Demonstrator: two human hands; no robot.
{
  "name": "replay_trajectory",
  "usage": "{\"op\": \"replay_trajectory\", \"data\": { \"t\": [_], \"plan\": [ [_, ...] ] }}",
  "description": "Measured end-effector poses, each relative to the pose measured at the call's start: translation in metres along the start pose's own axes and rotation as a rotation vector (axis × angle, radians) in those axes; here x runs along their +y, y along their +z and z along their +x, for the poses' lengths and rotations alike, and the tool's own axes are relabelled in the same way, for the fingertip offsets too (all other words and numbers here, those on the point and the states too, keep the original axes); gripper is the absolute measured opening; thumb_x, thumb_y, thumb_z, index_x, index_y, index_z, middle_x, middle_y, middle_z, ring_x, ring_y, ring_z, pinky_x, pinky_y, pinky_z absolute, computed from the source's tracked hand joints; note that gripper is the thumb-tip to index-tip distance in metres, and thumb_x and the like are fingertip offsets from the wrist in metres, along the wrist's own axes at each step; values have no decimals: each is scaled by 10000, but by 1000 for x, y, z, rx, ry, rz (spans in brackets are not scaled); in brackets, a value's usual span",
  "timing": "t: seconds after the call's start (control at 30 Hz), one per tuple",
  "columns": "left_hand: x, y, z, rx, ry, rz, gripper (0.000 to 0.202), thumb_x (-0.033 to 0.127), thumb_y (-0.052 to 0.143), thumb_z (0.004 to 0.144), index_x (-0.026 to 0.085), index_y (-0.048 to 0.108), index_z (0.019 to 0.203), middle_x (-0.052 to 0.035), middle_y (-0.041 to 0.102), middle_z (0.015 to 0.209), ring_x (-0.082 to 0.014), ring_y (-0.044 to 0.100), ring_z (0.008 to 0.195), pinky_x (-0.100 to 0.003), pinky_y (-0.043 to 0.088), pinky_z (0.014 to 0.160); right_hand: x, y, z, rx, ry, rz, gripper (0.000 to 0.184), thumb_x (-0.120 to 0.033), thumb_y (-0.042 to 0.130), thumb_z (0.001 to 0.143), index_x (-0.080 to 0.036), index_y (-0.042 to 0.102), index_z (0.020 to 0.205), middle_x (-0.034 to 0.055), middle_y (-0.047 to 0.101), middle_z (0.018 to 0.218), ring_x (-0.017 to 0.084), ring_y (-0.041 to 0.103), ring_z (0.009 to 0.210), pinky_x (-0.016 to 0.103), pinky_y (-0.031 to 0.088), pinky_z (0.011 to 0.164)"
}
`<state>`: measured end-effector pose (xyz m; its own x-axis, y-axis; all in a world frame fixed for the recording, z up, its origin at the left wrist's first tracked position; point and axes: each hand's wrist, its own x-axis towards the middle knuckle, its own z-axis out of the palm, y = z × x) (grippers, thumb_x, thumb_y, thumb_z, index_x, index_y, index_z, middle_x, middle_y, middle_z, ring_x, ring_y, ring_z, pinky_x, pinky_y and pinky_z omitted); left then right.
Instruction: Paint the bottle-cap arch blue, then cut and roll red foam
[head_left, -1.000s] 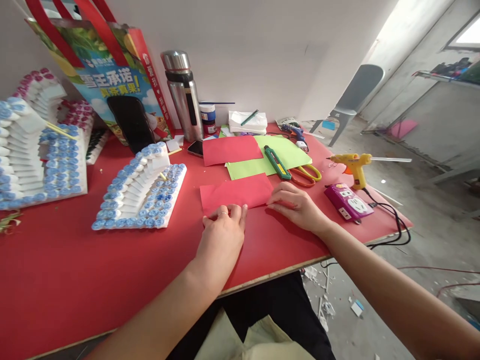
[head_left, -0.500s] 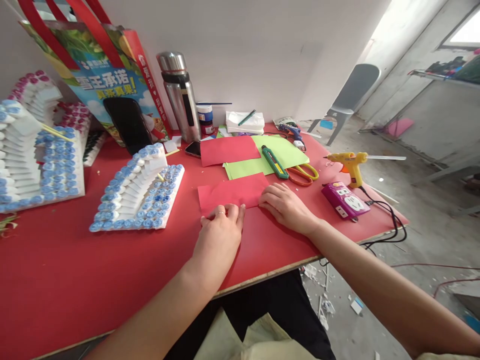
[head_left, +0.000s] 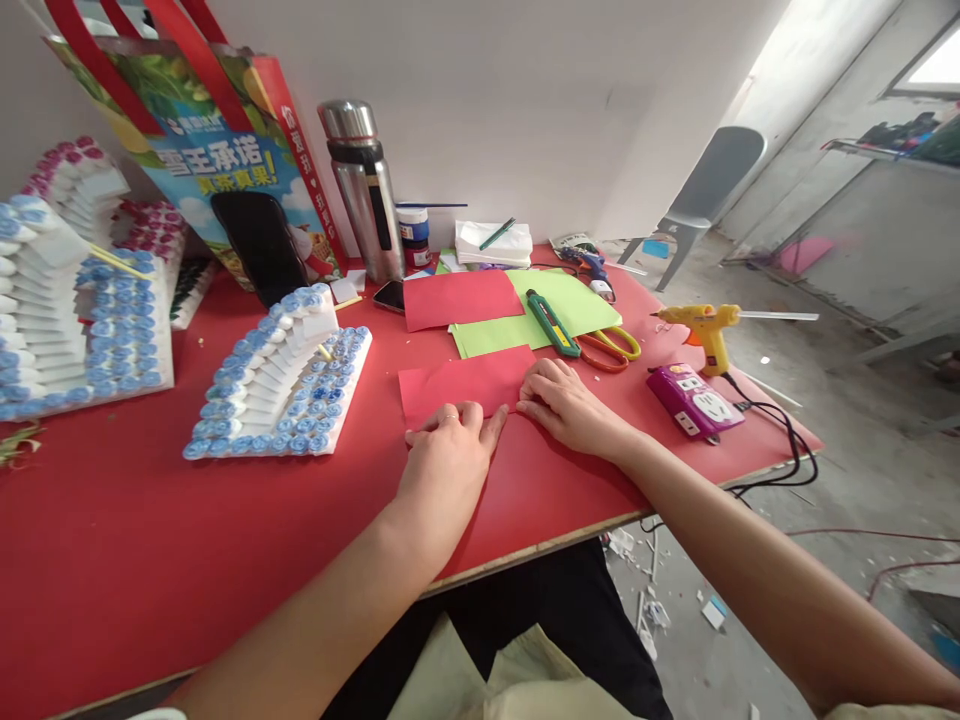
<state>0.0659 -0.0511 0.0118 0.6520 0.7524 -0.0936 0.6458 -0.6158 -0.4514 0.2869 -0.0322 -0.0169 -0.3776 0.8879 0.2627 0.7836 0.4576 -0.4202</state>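
A folded-looking strip of red paper (head_left: 466,380) lies on the red tabletop in front of me. My left hand (head_left: 448,462), with a ring on one finger, grips its near edge, thumb reaching to the right and fingers curled over it. At the right end of the same edge, my right hand (head_left: 568,405) presses the paper with its fingers bent together. The hands cover part of the near edge. Just beyond lie another red sheet (head_left: 461,300), green paper (head_left: 487,336), a green utility knife (head_left: 553,324) and orange-and-yellow-handled scissors (head_left: 609,352).
A blue-and-white rosette model (head_left: 274,385) stands left of the paper. Behind are a steel flask (head_left: 365,195), a shopping bag (head_left: 217,150) and white tissues (head_left: 493,245). Rightward are a yellow glue gun (head_left: 705,330), a purple power socket (head_left: 691,403) and the table's edge.
My left thumb has slid right along the near edge of the red paper, closer to my right hand. My right hand stays almost in place. The view has shifted slightly.
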Motion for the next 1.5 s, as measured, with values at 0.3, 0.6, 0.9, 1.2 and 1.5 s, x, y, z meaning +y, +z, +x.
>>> {"op": "replay_trajectory", "data": {
  "t": [0.3,0.6,0.9,1.2,1.5],
  "plan": [
    [-1,-4,8,-57,19,-44,909,-18,488,833,380,179,1589,-117,531,1011,-252,578,834,-286,519,546,3,5,4,31,45,28,213,-323,515,990,-214,516,807,127,546,1206,264,534,1081,463,431,964],
    [-3,-8,11,-73,37,-54,870,-15,440,840,362,206,1588,-118,526,990,-260,590,823,-280,511,516,8,4,-1,91,82,62,218,-359,547,980,-214,517,820,123,558,1176,264,534,1081,462,450,950],
    [-3,-8,11,-79,30,-62,878,-26,430,831,355,206,1590,-132,533,1010,-260,591,826,-270,496,517,17,0,-5,75,71,50,191,-328,525,989,-205,547,844,137,549,1280,281,524,1157,497,433,990],
    [-2,-7,12,-80,33,-74,855,13,442,846,345,195,1594,-155,544,1047,-284,592,842,-313,519,531,22,2,-6,96,181,-37,279,-417,554,970,-209,541,786,112,550,1341,311,487,1219,510,403,1001],
    [-4,-8,14,-76,39,-98,868,111,567,850,350,183,1591,-172,563,1053,-297,601,832,-352,539,553,22,3,-10,146,300,-197,258,-390,486,989,-210,529,809,132,582,1310,315,505,1116,497,422,901]
  ]
}}
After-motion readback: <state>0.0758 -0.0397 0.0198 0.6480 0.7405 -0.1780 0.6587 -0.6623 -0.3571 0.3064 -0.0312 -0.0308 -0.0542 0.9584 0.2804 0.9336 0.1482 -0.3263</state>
